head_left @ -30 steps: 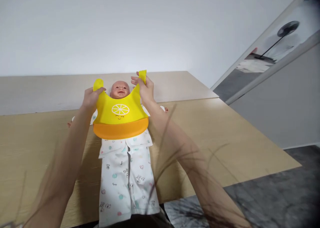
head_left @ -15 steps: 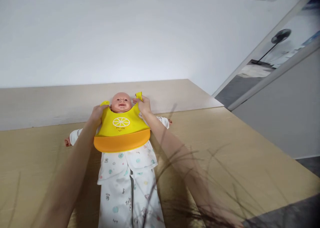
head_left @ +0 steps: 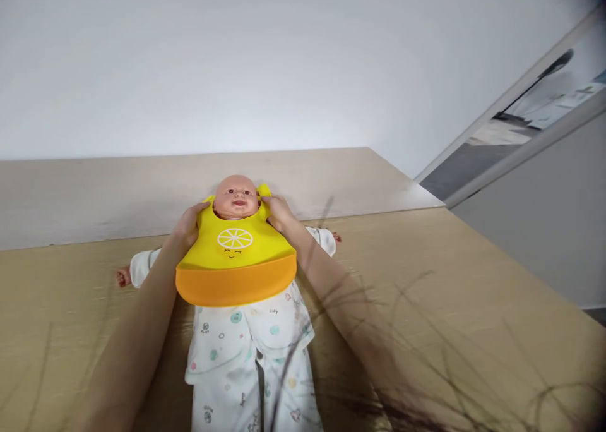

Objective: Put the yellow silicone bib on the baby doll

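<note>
A baby doll (head_left: pixel 237 195) in white printed clothes lies on its back on the wooden table, arms spread out. Over its chest lies a yellow bib (head_left: pixel 241 230) with an orange pocket and a white citrus-slice print. My left hand (head_left: pixel 189 222) grips the bib's upper edge on the left, beside the doll's neck. On the opposite side, my right hand (head_left: pixel 280 213) pinches the other neck strap, whose tip stands up past the fingers near the doll's head. Both straps flank the head; their ends behind it are hidden.
Behind the doll, a pale raised ledge (head_left: pixel 104 198) runs along the white wall (head_left: pixel 237 66). The wooden tabletop (head_left: pixel 426 274) extends to the right. Past it are a grey panel (head_left: pixel 534 217) and a gap showing a fan stand. Loose hair strands cross the lower view.
The bib has settled closer around the doll's neck, with its straps nearer the head. My right hand has come down slightly along its strap. The camera view has moved a little closer.
</note>
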Available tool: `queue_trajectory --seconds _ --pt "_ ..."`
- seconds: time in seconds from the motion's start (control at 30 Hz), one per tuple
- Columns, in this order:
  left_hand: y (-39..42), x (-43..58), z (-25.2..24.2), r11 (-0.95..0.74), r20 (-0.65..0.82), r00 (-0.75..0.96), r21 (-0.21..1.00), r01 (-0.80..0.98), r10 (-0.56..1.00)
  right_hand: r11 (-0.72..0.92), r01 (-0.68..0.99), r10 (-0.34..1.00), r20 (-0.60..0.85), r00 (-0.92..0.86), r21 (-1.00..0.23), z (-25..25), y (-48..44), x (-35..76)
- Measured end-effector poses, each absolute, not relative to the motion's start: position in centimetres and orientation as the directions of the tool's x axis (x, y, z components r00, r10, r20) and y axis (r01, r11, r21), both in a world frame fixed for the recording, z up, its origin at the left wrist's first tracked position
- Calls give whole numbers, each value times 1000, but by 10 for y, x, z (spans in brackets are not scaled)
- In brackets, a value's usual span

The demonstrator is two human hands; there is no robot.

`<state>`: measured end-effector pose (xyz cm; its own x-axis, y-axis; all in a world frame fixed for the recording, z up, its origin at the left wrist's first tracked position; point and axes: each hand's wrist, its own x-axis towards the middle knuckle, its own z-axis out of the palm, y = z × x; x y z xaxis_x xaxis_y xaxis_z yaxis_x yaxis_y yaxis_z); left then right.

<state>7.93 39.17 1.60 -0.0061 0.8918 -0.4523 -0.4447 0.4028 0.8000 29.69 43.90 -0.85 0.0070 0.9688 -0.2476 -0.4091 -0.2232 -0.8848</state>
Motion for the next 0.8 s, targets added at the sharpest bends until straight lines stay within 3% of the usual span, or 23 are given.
queue_trajectory --seconds 0.17,0.3,0.57,0.8 --pt "390 76 11 376 -398 68 778 -504 915 -303 -569 943 -326 -65 -764 -4 436 298" --pt "389 76 7 287 -283 92 789 -544 955 -359 -592 927 -352 -132 -721 -2 432 298" --pt "389 78 5 368 -333 160 782 -503 929 -322 -569 946 -284 -158 -756 5 424 294" --pt "388 75 0 272 -240 133 780 -564 962 -347 -418 935 -277 -220 -839 7 438 283"
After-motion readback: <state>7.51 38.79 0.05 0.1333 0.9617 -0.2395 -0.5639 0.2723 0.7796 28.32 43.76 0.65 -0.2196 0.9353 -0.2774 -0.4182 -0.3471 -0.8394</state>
